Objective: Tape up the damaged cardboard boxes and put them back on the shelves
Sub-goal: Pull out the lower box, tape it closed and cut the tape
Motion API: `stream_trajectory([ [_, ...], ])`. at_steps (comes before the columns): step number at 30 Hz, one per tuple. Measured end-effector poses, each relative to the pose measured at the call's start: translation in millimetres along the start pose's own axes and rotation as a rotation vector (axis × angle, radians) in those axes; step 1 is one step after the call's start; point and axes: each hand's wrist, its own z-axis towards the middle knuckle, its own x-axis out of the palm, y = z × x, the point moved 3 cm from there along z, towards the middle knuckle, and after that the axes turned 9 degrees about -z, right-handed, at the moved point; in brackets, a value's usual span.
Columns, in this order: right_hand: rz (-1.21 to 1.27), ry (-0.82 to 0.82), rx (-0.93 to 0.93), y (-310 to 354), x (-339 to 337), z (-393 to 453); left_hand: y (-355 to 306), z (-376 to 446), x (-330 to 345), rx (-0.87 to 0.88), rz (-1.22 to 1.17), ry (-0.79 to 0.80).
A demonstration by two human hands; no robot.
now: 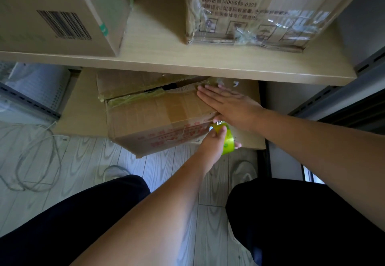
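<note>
A worn cardboard box (154, 115) with red print sits on the bottom shelf (83, 109), its front corner hanging over the edge. Its top flaps gape slightly along a seam covered in old yellowish tape. My right hand (229, 105) lies flat, fingers spread, on the box's top right part. My left hand (212, 142) holds a roll of yellow-green tape (227, 140) at the box's front right corner, below my right hand.
The upper shelf board (187, 61) carries a box with a barcode (62, 15) at left and a tape-wrapped printed box (260, 11) at right. Grey cables (35, 157) lie on the wooden floor at left. A metal rack upright (333, 98) stands at right.
</note>
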Motion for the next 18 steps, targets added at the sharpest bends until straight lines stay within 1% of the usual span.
stream_trajectory([
  [2,0.010,0.008,0.002,0,-1,1,2,0,-4,0.021,0.263,-0.043],
  [3,0.034,0.018,-0.009,-1,-2,2,5,-1,-5,0.039,0.297,-0.048],
  [5,0.059,0.028,-0.022,-3,-1,3,9,-6,-5,0.052,0.262,-0.006],
  [8,-0.009,0.006,0.019,0,4,4,9,-4,-2,0.031,0.299,0.010],
  [12,0.002,-0.035,0.074,3,6,4,5,2,-1,0.016,0.229,-0.051],
  [15,-0.040,-0.067,0.084,7,8,2,7,4,-1,-0.010,0.180,-0.077],
  [18,-0.095,-0.077,0.083,8,7,0,5,4,-1,-0.015,0.186,-0.108],
])
